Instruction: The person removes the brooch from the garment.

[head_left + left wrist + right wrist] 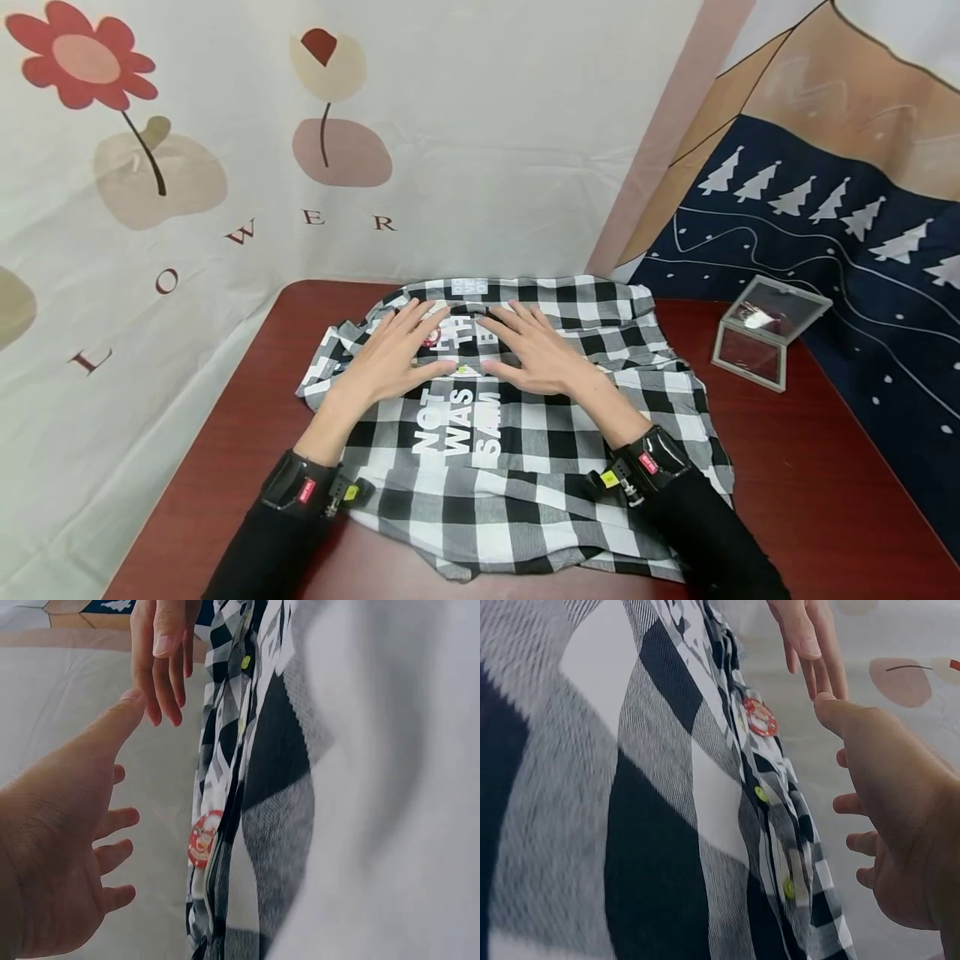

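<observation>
A black, white and grey checked shirt (540, 508) lies spread on the table, its cloth creased and bunched along the sides. White block letters (457, 425) run across it. My left hand (390, 354) and right hand (536, 350) are over its middle, fingers spread and thumbs pointing toward each other, with nothing held. Both wrist views show the hands apart from the cloth. A round red badge (760, 717) sits by the placket, partly behind my left fingers in the head view. Yellow-green buttons (761, 794) line the placket.
A small clear hinged case (746, 379) stands with its lid up at the table's right. The reddish-brown table (825, 483) meets a pale flower-printed cloth (487, 108) behind and a navy tree-printed cloth (750, 183) at right.
</observation>
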Demonstrator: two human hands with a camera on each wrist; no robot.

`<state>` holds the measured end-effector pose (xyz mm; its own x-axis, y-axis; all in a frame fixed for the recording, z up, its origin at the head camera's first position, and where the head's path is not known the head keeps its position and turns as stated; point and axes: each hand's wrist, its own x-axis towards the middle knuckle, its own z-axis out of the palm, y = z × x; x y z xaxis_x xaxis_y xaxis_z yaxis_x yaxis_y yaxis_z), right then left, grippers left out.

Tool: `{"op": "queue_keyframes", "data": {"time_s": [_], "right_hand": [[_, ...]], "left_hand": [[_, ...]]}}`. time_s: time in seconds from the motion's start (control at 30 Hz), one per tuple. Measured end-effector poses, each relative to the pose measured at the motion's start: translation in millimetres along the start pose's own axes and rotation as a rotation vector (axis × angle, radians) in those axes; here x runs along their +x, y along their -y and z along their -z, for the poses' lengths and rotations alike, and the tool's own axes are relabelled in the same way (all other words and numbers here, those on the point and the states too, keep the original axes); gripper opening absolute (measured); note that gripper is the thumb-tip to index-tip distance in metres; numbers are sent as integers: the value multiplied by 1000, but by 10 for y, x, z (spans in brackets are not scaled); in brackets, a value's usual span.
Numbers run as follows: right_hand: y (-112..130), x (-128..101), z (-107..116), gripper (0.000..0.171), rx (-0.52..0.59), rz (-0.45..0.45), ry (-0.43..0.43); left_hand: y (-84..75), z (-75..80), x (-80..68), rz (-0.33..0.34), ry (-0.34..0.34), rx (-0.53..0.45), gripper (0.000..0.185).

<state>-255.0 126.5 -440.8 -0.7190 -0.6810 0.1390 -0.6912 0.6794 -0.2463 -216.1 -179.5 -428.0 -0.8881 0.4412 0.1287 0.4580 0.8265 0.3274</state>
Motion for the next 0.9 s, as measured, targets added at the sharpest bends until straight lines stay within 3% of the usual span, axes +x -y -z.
{"op": "queue_keyframes", "data": {"time_s": [0.3, 0.6, 0.9], "right_hand": [[118, 167, -77, 77, 23, 16, 17], [225, 378, -157, 74, 20, 51, 29], [324, 577, -219, 69, 22, 82, 26]], "left_hand": [[179, 81, -77, 30, -23, -13, 95], [403, 203, -154, 115, -30, -23, 93], [575, 190, -196, 130, -34, -27, 91]]}}
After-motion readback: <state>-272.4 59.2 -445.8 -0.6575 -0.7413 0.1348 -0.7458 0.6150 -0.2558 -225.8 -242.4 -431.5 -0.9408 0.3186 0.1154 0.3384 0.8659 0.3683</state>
